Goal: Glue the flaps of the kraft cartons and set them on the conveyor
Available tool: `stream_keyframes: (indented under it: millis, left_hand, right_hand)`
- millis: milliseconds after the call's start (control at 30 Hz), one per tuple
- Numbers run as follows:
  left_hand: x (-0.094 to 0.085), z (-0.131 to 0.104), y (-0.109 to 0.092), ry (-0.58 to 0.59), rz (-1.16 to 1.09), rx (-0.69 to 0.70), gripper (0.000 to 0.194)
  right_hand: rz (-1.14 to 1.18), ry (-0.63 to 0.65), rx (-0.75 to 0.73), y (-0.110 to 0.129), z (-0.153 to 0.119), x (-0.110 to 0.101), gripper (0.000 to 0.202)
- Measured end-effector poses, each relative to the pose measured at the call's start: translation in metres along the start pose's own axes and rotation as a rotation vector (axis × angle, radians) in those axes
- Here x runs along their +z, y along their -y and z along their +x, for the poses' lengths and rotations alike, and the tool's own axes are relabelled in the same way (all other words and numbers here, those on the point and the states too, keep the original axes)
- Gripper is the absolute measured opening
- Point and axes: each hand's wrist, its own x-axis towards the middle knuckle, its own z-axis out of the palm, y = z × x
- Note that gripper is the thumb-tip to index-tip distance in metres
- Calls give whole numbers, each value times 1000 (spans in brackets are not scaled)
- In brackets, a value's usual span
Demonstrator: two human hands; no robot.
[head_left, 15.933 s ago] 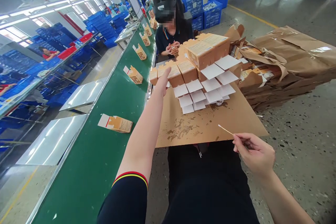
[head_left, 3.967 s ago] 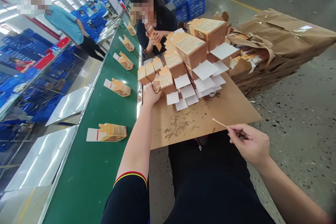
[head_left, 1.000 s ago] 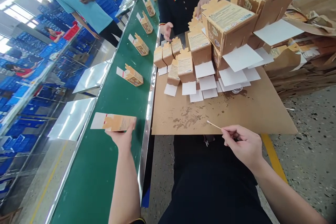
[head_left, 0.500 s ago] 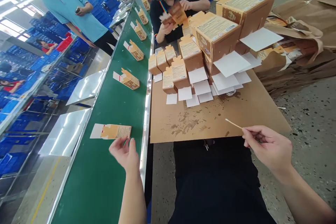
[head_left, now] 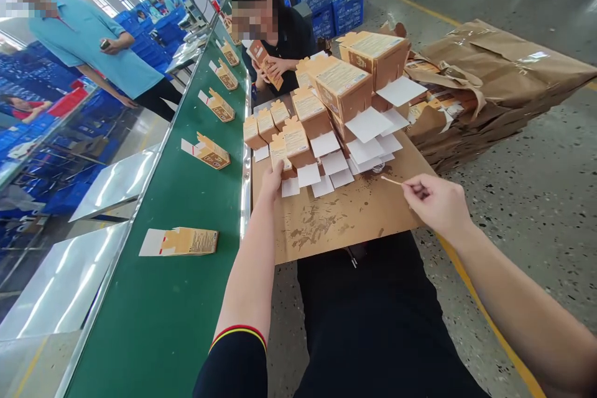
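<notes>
Head view; clock directions taken from frame centre. Left hand (head_left: 271, 180), just toward 9 o'clock, touches the near end of a small carton (head_left: 280, 154); its far fingers are hidden, so cannot tell how tightly they close. Right hand (head_left: 436, 202), 3 o'clock, pinches a cotton swab (head_left: 392, 181) between thumb and fingers, tip pointing to 9 o'clock, above the cardboard sheet (head_left: 368, 217). Sheet shows dark brown smears. Small carton sits at the near-left edge of the carton stack (head_left: 342, 84), whose white flaps jut toward 5 o'clock.

Green belt (head_left: 172, 305) runs from 7 to 11 o'clock. Nearest belt carton (head_left: 191, 241) lies at 8 o'clock, white flap toward 9; others line up toward 11. At 12 o'clock a seated co-worker (head_left: 296, 31) holds a brown carton (head_left: 271, 68) in both hands. Paper-wrapped pile (head_left: 508, 87) at 2 o'clock.
</notes>
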Motion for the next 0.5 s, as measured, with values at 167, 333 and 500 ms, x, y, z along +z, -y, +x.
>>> stream_keyframes:
  millis: [167,333,500]
  left_hand:
    - [-45,-39,33,-82,-187,32,39]
    - [-94,-103,69,-17,-463,-39,63]
    - [-96,-160,84,36,-539,-13,82]
  right_hand:
    - [-279,198,-151,-8,57,-4,22]
    - [-473,409,-215,-2,83,2,28]
    - [-482,488,-181,-5,93,9,27]
